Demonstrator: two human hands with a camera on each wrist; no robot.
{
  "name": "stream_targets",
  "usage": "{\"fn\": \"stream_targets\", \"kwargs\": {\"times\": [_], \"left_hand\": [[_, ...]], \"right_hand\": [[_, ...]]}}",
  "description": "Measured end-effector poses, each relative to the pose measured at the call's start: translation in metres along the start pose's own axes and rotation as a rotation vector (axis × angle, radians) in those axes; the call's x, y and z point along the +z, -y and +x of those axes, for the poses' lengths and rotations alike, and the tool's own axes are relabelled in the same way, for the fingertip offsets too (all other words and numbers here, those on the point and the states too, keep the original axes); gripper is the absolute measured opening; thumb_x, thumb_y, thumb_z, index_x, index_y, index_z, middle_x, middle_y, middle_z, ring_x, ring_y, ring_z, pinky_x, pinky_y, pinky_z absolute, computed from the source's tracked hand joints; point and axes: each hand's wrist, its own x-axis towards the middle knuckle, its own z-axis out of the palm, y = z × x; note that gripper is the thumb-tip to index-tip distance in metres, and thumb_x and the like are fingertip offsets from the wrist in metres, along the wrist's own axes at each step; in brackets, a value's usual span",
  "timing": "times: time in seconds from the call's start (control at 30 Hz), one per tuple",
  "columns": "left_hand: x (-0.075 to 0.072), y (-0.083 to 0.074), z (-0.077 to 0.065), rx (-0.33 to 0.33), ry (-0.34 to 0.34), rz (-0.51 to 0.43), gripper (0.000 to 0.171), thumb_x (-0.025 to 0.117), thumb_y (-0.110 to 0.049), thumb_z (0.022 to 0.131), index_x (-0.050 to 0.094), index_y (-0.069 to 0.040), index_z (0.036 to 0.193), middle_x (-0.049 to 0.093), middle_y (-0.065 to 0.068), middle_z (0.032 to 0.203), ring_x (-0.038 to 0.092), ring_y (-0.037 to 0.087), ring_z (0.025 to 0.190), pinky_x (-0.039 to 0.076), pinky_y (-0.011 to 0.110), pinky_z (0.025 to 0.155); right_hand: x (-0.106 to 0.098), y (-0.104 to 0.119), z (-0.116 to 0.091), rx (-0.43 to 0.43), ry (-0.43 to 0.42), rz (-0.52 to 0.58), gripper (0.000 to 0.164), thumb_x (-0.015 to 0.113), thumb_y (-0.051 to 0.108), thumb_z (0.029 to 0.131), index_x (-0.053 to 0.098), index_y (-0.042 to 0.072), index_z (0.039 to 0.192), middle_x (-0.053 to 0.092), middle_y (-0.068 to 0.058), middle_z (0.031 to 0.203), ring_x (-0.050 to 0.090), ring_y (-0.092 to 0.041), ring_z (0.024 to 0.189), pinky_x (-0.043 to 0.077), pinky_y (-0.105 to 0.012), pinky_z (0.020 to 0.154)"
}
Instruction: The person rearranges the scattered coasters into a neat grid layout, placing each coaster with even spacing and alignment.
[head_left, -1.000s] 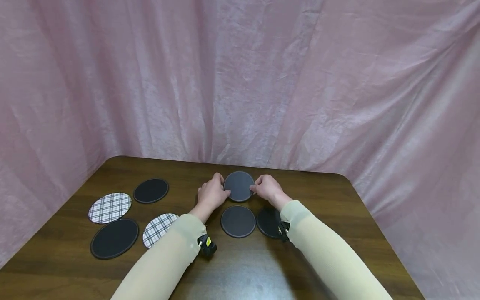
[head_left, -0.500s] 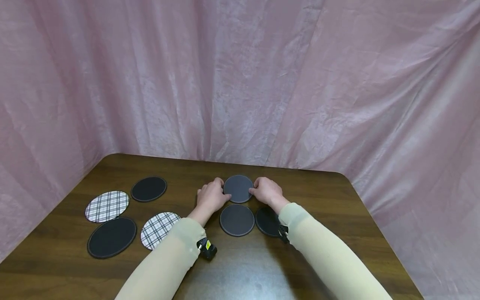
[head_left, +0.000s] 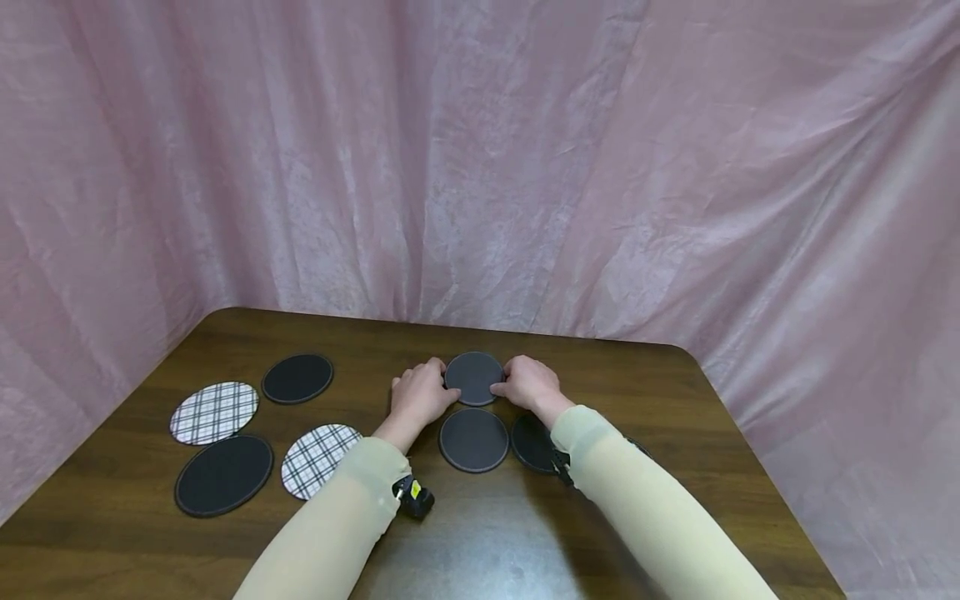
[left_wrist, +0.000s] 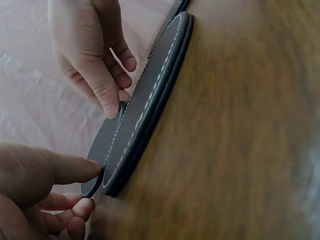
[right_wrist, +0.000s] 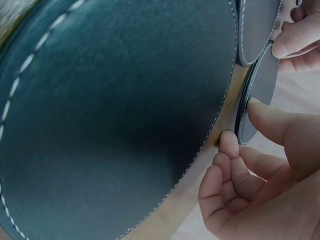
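Observation:
Both hands are at a round dark grey coaster (head_left: pixel 474 379) with white edge stitching, near the table's far side. My left hand (head_left: pixel 422 392) pinches its left edge, thumb on top and fingers curled at the rim. On the opposite edge my right hand (head_left: pixel 531 385) pinches it the same way, as the right wrist view shows. Directly in front lies another dark grey coaster (head_left: pixel 474 440); its edge looks double-layered in the left wrist view (left_wrist: pixel 145 115). Beside that one is a black coaster (head_left: pixel 531 443), partly hidden by my right wrist.
Left on the wooden table (head_left: pixel 637 500) lie two black coasters, one farther back (head_left: pixel 297 378) and one nearer (head_left: pixel 224 476). Two white plaid discs lie among them, one at the far left (head_left: pixel 214 413) and one (head_left: pixel 318 458) partly behind my left sleeve. A pink curtain (head_left: pixel 480 167) hangs behind.
The pinched coaster has come slightly down and toward the near coaster, then a little left, with both hands moving along. The other coasters and discs stay where they were.

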Motion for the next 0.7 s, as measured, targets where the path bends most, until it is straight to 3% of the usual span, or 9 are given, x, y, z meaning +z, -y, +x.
{"fn": "stream_targets", "kwargs": {"times": [0.07, 0.3, 0.7], "left_hand": [[0.0003, 0.0021, 0.0005, -0.002, 0.001, 0.004, 0.049, 0.085, -0.033, 0.099, 0.07, -0.003, 0.136, 0.078, 0.012, 0.115, 0.068, 0.042, 0.117, 0.044, 0.059, 0.101], [0.001, 0.0028, 0.0014, 0.008, 0.004, 0.012, 0.047, 0.084, -0.032, 0.1, 0.071, -0.005, 0.136, 0.078, 0.012, 0.118, 0.067, 0.042, 0.119, 0.045, 0.059, 0.101], [0.0013, 0.0059, 0.0033, 0.033, 0.019, -0.004, 0.045, 0.084, -0.03, 0.099, 0.072, -0.005, 0.135, 0.078, 0.01, 0.117, 0.069, 0.04, 0.116, 0.043, 0.059, 0.1]], "right_hand": [[0.0085, -0.0032, 0.009, 0.005, 0.002, -0.018, 0.026, 0.087, 0.048, 0.094, 0.08, 0.022, 0.091, 0.069, 0.004, 0.079, 0.063, -0.023, 0.075, 0.049, -0.042, 0.066], [0.0106, 0.003, 0.005, 0.025, -0.013, -0.066, 0.051, 0.088, 0.049, 0.094, 0.081, 0.019, 0.134, 0.078, 0.0, 0.125, 0.071, -0.028, 0.11, 0.056, -0.049, 0.089], [0.0101, 0.0032, 0.0011, 0.043, 0.012, -0.028, 0.056, 0.086, 0.048, 0.096, 0.076, 0.017, 0.142, 0.075, -0.003, 0.137, 0.069, -0.032, 0.123, 0.052, -0.058, 0.101]]}}
